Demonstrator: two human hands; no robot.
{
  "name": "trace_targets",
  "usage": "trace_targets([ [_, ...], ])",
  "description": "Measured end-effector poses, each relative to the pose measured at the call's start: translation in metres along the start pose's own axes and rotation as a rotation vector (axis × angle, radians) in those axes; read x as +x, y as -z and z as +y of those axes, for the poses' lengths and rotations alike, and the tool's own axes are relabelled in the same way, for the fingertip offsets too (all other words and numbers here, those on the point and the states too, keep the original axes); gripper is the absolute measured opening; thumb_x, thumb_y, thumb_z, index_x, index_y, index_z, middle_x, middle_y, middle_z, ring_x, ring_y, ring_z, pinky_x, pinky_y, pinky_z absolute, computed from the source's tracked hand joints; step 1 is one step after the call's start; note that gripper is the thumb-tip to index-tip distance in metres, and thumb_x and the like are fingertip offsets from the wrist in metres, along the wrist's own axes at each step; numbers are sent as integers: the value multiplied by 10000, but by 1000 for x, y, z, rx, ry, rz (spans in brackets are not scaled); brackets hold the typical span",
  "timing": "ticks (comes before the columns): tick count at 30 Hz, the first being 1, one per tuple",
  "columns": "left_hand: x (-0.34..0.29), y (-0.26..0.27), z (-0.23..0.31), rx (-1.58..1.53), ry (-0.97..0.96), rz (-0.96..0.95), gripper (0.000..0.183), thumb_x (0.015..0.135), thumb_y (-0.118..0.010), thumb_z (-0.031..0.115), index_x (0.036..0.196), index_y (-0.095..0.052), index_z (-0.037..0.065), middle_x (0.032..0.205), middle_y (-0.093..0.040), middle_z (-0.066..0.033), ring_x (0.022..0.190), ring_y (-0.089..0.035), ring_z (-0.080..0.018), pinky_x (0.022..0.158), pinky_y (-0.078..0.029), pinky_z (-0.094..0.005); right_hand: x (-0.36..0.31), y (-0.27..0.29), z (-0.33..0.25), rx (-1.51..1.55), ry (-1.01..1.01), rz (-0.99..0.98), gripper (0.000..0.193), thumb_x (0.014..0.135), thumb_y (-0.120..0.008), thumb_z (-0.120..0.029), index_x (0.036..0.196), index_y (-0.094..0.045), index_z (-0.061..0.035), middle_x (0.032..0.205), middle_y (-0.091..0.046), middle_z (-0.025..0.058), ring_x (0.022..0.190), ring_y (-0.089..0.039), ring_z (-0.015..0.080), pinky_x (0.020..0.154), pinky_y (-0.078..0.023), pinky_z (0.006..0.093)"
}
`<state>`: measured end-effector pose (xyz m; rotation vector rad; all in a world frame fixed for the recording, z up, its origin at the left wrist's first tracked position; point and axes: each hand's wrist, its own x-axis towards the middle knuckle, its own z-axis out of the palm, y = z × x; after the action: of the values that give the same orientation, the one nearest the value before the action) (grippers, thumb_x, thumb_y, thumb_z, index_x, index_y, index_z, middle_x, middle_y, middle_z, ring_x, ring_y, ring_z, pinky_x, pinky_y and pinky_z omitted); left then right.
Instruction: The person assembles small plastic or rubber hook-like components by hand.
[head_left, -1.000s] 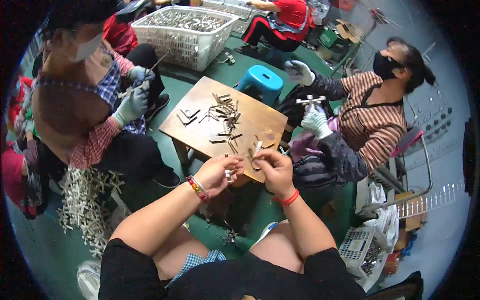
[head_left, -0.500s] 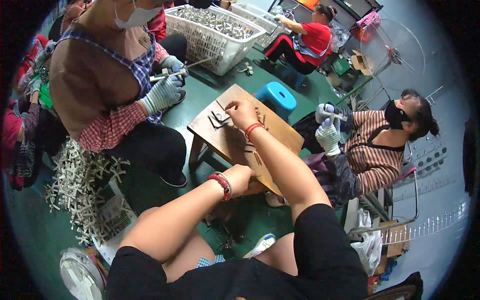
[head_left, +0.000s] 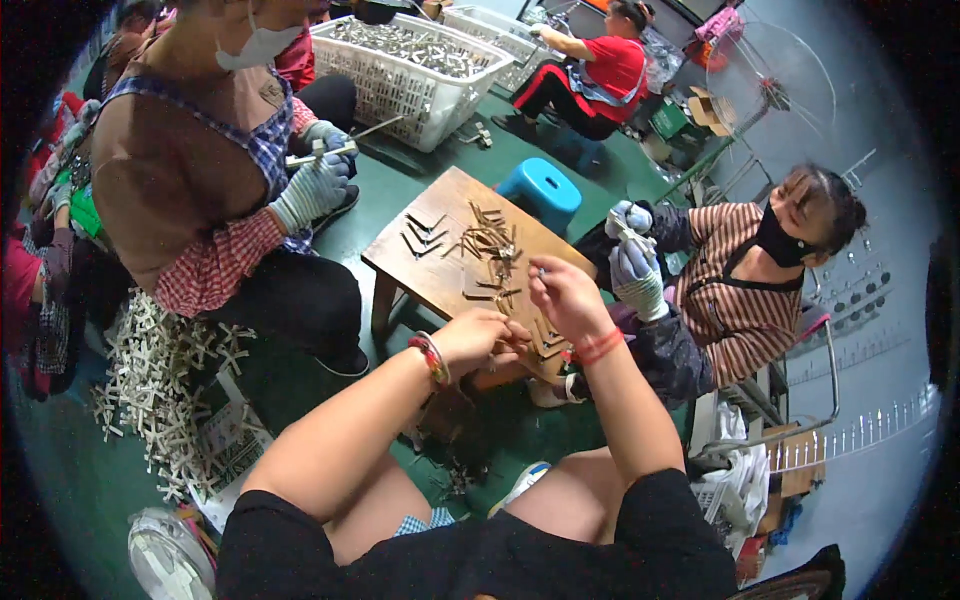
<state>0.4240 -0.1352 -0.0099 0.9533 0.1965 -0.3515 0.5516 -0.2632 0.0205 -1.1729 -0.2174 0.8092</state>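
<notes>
A low wooden table [head_left: 415, 262] stands before me with dark bent metal strips on it. At its near edge is my left hand [head_left: 480, 342], fingers curled together; what they hold, if anything, is hidden. Just right of it, over the table's right side, my right hand [head_left: 570, 298] pinches something small that I cannot make out. Several V-shaped strips [head_left: 424, 234] lie in a row at the far left. A loose heap of strips [head_left: 488, 240] covers the middle, and more bent strips [head_left: 547, 338] lie at the near right corner, beside my hands.
A blue stool [head_left: 541, 196] touches the far side of the table. Gloved co-workers sit left and right, handling pale metal parts. On the floor at left lies a pile of metal parts [head_left: 165, 380]. A white crate [head_left: 420, 90] full of parts stands behind.
My right hand has come back from the table's far left to its near right, uncovering the strips there. The left hand has shifted slightly right and farther in, close to the right.
</notes>
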Motion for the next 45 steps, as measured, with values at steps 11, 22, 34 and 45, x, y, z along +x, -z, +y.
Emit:
trace_targets([
  [11,6,-18,6,203,106,-63,299,911,-415,181,1146,-539,43,750,-473,13,616,-411,-87,582,-371,-215,-64,46,18,213,-5,199,229,909,-453,-211,1011,-498,-11,758,-560,36,475,-426,40,393,-331,140],
  [22,38,-21,-12,220,14,-112,273,869,-471,69,1129,-514,-1,823,-544,-22,721,-497,-96,682,-422,-216,-74,57,33,155,-15,9,182,873,-469,-58,1031,-508,23,818,-565,57,675,-518,98,552,-407,179],
  [34,52,-4,-13,229,-28,-8,172,853,-512,49,1012,-547,-6,790,-556,-39,694,-521,-113,655,-440,-227,-71,53,41,264,-57,53,198,900,-469,-199,918,-551,-19,678,-525,23,607,-473,92,516,-379,180],
  [45,42,-7,-9,196,-96,8,103,802,-574,5,900,-542,4,808,-581,-51,698,-556,-123,599,-437,-217,-72,49,41,220,-124,-13,154,866,-514,-106,966,-584,-13,781,-581,26,663,-515,76,561,-405,179],
])
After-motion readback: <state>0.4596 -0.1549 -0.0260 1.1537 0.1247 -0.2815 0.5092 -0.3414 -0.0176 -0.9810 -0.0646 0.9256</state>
